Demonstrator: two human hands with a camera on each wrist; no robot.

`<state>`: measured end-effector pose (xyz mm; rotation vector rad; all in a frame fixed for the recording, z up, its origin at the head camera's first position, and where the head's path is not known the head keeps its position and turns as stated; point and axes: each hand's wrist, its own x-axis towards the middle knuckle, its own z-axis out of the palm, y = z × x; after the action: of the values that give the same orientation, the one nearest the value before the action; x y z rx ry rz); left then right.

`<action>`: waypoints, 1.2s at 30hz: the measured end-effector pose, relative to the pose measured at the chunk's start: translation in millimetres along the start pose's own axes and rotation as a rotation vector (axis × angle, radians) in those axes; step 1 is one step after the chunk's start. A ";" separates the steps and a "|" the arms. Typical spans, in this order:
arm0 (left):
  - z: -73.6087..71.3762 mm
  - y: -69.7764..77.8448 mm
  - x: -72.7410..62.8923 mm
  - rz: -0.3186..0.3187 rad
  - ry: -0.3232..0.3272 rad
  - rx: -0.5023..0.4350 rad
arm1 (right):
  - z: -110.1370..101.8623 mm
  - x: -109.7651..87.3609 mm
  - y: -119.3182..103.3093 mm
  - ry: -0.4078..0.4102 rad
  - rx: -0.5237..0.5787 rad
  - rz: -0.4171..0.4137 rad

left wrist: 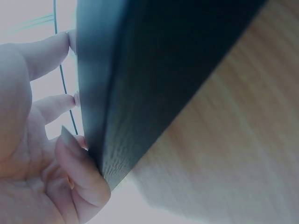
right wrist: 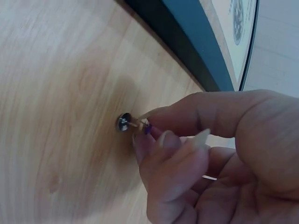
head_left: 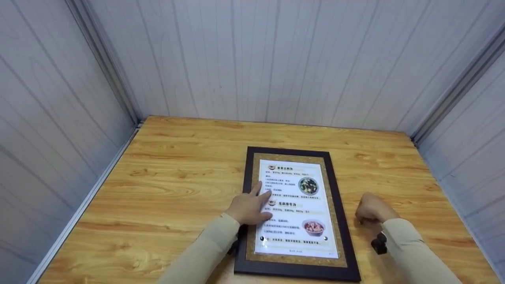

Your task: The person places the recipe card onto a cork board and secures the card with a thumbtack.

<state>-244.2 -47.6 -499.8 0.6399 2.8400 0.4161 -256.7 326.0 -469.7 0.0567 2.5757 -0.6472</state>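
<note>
A white sheet with printed text and two food pictures (head_left: 296, 209) lies on a cork board (head_left: 252, 252) in a dark frame (head_left: 296, 272). My left hand (head_left: 248, 209) rests on the sheet's left edge, fingers spread; in the left wrist view its fingers (left wrist: 51, 58) reach over the dark frame side. Right of the board, my right hand (head_left: 371, 208) is low over the table. In the right wrist view its thumb and fingers pinch a shiny-headed thumbtack (right wrist: 124, 122), with a small purple bit (right wrist: 147, 128) at the fingertips. Two dark tacks sit near the sheet's lower corners, left (head_left: 262, 238) and right (head_left: 326, 238).
The wood-grain table (head_left: 177, 165) extends around the board on all sides. Pale panel walls (head_left: 256, 59) enclose it at the back, left and right. A dark wrist device (head_left: 379, 243) sits at the right sleeve.
</note>
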 end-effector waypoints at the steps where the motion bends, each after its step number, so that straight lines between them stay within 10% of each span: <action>1: -0.7 -0.2 0.1 -0.002 0.000 0.001 | -0.8 0.9 -1.3 0.004 0.018 -0.011; 16: 5.1 1.3 6.8 0.014 0.032 0.002 | 3.7 36.3 -31.5 0.279 0.281 -0.163; 36: 4.9 -0.8 -2.6 0.002 0.069 0.013 | 18.4 92.7 -57.5 0.341 0.477 -0.265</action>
<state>-240.9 -48.4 -504.3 0.6437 2.9093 0.4278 -339.3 259.7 -501.7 -0.0211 2.7071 -1.4540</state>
